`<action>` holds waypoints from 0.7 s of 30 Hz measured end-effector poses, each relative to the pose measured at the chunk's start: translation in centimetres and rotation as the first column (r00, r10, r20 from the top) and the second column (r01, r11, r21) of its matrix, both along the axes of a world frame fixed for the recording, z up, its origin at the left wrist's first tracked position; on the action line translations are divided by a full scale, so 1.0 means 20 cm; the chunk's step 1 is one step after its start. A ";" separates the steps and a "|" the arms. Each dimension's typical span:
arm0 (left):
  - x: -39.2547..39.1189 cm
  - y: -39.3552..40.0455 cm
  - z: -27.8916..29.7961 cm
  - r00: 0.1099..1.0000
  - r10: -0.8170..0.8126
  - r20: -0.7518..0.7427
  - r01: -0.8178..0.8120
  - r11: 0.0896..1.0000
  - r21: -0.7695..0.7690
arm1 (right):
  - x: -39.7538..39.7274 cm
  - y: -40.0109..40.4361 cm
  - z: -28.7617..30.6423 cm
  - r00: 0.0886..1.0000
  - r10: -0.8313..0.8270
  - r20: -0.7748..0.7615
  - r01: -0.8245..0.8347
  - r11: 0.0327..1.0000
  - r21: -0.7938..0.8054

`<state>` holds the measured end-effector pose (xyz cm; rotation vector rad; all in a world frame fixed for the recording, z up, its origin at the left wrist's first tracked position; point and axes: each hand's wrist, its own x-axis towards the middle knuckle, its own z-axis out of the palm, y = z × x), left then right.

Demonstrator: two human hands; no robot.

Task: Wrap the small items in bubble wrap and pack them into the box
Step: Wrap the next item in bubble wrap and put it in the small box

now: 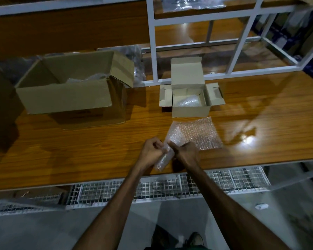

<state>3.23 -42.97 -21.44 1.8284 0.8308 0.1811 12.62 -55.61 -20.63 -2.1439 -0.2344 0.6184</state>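
Boxes number two on the brown wooden tabletop: a large brown open carton left of the small white open cardboard box, which holds one wrapped bundle. Just before the small box lies one clear bubble-wrap sheet. Both hands, left and right, pinch its rolled end near the tabletop's front edge; bare wood spreads either side.

A small white box stands open near the middle of the table, lid upright, side flaps spread, with 1 wrapped bundle inside. Just in front of it a clear bubble wrap sheet lies mostly flat, its left edge lifted. At the front edge a bubble-wrapped roll is held, the item inside hidden.
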 end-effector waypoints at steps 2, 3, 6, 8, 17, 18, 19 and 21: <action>0.02 0.02 0.03 1.000 0.020 0.023 -0.019 0.999 -0.037 | 0.01 -0.02 -0.02 0.997 -0.006 -0.083 0.011 0.998 0.056; 0.03 0.02 0.04 1.000 0.008 0.018 -0.008 1.000 -0.026 | 0.02 -0.03 -0.03 0.992 -0.012 -0.127 0.022 0.997 0.077; 0.07 0.01 0.04 0.995 -0.087 -0.046 0.086 0.996 -0.034 | 0.05 -0.06 -0.04 0.971 -0.018 -0.240 0.049 0.991 0.127; 0.09 0.01 0.04 0.983 -0.167 -0.080 0.163 0.985 -0.050 | 0.07 -0.09 -0.03 0.948 -0.011 -0.319 0.065 0.985 0.158; 0.17 -0.06 0.02 0.939 -0.259 -0.225 0.271 0.962 0.027 | 0.14 -0.21 0.00 0.897 -0.024 -0.441 0.102 0.983 0.154; 0.17 -0.07 0.01 0.942 -0.239 -0.234 0.258 0.964 0.054 | 0.14 -0.22 -0.01 0.899 -0.033 -0.437 0.113 0.981 0.158; 0.17 -0.08 0.02 0.948 -0.214 -0.235 0.235 0.970 0.067 | 0.13 -0.23 -0.01 0.900 -0.041 -0.435 0.118 0.981 0.153; 0.16 -0.10 0.02 0.967 -0.163 -0.194 0.168 0.986 0.012 | 0.11 -0.25 -0.01 0.887 -0.049 -0.459 0.125 0.983 0.137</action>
